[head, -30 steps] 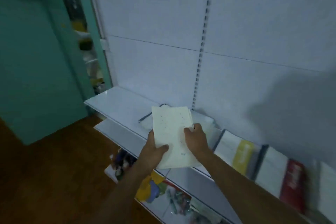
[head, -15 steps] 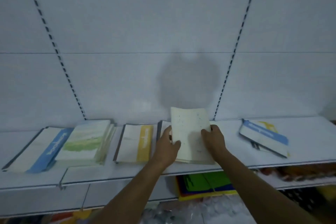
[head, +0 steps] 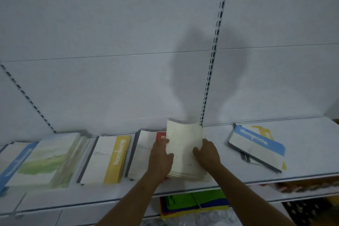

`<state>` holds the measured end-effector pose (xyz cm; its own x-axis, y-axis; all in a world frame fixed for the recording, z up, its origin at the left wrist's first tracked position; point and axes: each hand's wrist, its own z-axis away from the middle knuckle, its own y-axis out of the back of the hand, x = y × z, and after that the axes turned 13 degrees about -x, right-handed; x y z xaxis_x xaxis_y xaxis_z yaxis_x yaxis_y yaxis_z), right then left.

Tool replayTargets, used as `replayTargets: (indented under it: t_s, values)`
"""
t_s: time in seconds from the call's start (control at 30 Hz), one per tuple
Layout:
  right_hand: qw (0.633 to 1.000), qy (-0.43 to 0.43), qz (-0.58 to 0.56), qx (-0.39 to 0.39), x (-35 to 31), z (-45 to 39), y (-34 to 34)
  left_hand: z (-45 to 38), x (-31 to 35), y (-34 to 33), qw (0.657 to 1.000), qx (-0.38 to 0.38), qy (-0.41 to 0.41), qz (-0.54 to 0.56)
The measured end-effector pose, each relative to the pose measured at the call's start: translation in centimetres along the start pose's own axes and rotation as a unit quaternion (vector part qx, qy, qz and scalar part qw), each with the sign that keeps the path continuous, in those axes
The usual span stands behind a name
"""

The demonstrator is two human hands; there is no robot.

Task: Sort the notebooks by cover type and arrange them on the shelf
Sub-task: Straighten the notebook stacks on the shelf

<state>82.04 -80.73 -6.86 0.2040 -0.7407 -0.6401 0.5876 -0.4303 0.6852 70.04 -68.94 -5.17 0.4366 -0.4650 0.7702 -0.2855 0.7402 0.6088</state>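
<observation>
- At lower left we see blue-striped [head: 15,161], green-covered [head: 44,159] and yellow-striped notebooks [head: 110,159] flat on the shelf [head: 302,174].
- At centre, our left hand [head: 160,159] and right hand [head: 208,154] grip a cream notebook stack [head: 184,150], over a red-striped notebook [head: 146,152].
- At right, a blue-banded notebook [head: 256,148] lies askew.

The room was dim and bluish, with light coming from behind the person, whose shadow [head: 207,71] fell on the back panel [head: 110,24]. Everything looked soft, and straight lines bowed near the edges.
</observation>
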Motion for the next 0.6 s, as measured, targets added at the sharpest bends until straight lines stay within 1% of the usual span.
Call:
replayTargets:
  t_s: [0.1,0.2,0.27,0.33,0.37,0.43,0.5,0.6]
  values:
    - [0.999,-0.031,0.039,-0.012,0.0,-0.4,-0.7,-1.0,-0.7,0.0,0.998,-0.031,0.007,-0.053]
    - [0.996,-0.052,0.077,0.009,-0.6,-0.5,-1.1,-1.9,-0.8,0.5,0.991,-0.059,0.021,-0.122]
    - [0.994,-0.053,0.096,0.026,-1.1,-0.1,-0.9,-2.2,-0.2,0.8,0.980,-0.069,0.036,-0.181]
    - [0.995,-0.053,0.078,0.028,-1.2,0.7,-0.4,-2.2,1.1,0.9,0.966,-0.068,0.048,-0.244]
    - [0.996,-0.051,0.059,0.032,-1.1,1.1,0.0,-2.1,1.9,0.8,0.960,-0.061,0.038,-0.272]
    - [0.998,-0.047,0.014,0.038,-0.4,2.0,1.3,-2.1,3.5,0.3,0.951,-0.045,-0.015,-0.306]
    - [0.997,-0.055,-0.011,0.049,1.2,3.3,2.9,-2.3,5.5,-0.8,0.949,-0.052,-0.080,-0.300]
    - [0.988,-0.107,-0.034,0.109,4.6,6.9,5.9,-1.9,8.8,-4.0,0.943,-0.127,-0.163,-0.260]
